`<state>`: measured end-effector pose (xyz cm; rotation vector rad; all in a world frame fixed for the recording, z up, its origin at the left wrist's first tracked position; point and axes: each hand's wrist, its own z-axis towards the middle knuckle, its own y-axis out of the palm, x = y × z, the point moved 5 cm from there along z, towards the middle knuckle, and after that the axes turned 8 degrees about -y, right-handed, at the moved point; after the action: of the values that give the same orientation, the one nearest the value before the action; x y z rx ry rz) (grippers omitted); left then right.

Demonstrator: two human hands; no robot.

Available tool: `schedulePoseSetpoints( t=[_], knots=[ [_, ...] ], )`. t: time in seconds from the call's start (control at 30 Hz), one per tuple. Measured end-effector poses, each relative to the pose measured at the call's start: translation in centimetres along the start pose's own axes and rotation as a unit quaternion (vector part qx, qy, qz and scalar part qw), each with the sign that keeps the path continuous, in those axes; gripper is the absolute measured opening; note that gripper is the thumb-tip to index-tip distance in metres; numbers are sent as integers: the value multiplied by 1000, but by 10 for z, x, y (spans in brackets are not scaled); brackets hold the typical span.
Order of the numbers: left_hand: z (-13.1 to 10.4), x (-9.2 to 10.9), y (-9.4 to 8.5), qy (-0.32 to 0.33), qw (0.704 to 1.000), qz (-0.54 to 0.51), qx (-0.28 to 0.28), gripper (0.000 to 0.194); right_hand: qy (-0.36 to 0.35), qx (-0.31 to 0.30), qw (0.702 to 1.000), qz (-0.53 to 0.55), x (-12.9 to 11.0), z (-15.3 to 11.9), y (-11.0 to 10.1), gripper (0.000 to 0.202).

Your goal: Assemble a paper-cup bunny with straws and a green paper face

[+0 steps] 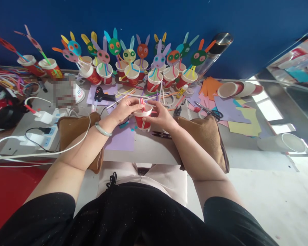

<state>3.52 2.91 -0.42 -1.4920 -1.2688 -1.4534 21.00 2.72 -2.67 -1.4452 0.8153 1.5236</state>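
Mid-table (pixel 159 150) on the near side, the right hand (pixel 161 117)'s wrapped round a red paper cup (pixel 143 123), the left hand (pixel 126 108)'s pinching reddish straws (pixel 142 104) at its mouth, and far cups (pixel 154 86) hold straw-legged bunnies (pixel 159 60).

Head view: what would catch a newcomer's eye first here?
Probably the row of colourful long-eared paper heads on bent straws, standing in paper cups along the back of the table, before the dark blue wall. Next, front and centre, the red paper cup in the right hand, with the left hand at the red straws in its mouth.
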Motion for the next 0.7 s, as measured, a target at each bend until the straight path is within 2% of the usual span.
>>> schedulePoseSetpoints(
  t=[0.27, 0.5, 0.7],
  knots=[
    [4, -8, 2, 0, 1000, -12, -19, 41, 8, 13, 1000, -14, 5, -1, 2, 103],
    [1, -9, 7, -52, 995, -62, -56, 38, -13, 23, 1000, -3, 7, 0, 2, 107],
    [1, -9, 3, -82, 992, -86, -49, 37, -18, 26, 999, 16, 2, 0, 2, 103]
  ],
)
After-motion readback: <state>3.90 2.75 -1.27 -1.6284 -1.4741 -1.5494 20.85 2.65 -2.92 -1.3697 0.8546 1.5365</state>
